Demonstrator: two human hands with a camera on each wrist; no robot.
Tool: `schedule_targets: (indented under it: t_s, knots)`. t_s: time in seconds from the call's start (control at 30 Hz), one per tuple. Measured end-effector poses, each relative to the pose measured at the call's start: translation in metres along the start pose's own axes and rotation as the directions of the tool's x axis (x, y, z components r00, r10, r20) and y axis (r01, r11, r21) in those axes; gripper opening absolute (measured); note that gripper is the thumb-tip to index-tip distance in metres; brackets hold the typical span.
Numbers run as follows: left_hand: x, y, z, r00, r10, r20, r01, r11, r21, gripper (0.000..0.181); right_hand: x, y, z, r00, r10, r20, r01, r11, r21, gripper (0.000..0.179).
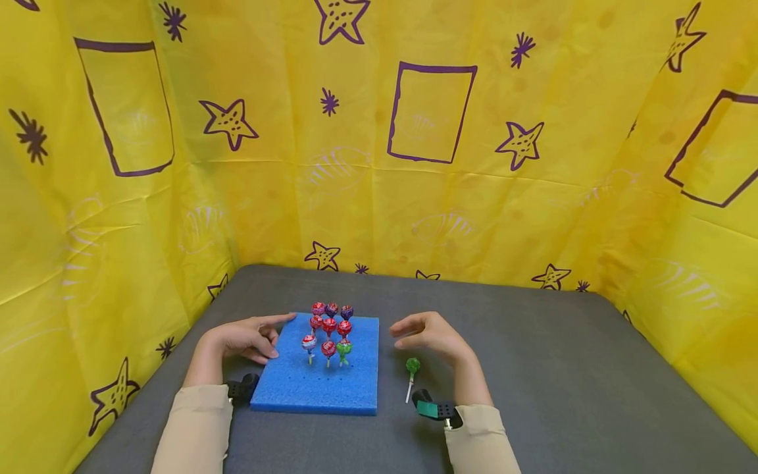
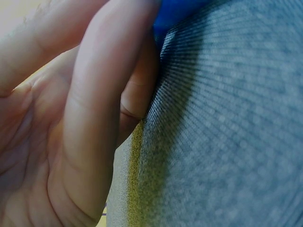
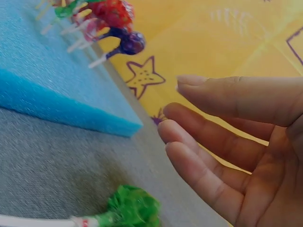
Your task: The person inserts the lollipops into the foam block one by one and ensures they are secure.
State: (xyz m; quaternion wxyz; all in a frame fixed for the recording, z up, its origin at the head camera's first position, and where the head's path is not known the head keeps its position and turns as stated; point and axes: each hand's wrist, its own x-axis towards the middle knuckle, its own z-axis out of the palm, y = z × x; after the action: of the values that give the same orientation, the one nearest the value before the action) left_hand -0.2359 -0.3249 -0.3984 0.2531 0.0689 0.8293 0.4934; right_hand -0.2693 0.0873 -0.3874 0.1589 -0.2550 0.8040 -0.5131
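A blue foam board (image 1: pixel 320 395) lies on the table with several wrapped lollipops (image 1: pixel 329 326) standing upright in it, in rows of three. They are red, purple, white-and-blue and green. My left hand (image 1: pixel 249 337) rests against the board's left edge, index finger stretched to the far corner and thumb touching the side. In the left wrist view its fingers (image 2: pixel 94 109) meet a bit of blue foam. To the right of the board, my right hand (image 1: pixel 435 337) hovers with fingers loosely bent and nothing between them. Below it a green lollipop (image 1: pixel 412 366) lies on the table, stick toward me.
Small holes (image 1: pixel 320 378) run across the near part of the board. The dark grey table (image 1: pixel 562 395) extends to both sides, with yellow patterned cloth (image 1: pixel 367 210) hanging behind it and at left and right.
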Motion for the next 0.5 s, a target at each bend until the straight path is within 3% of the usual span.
schedule_targets:
  t_s: [0.5]
  knots:
    - [0.000,0.001,0.000,1.000,-0.001,0.003,0.001,1.000,0.001,0.091,-0.009,0.015,-0.018,0.998,0.029,0.049,-0.028,0.999,-0.022,0.034]
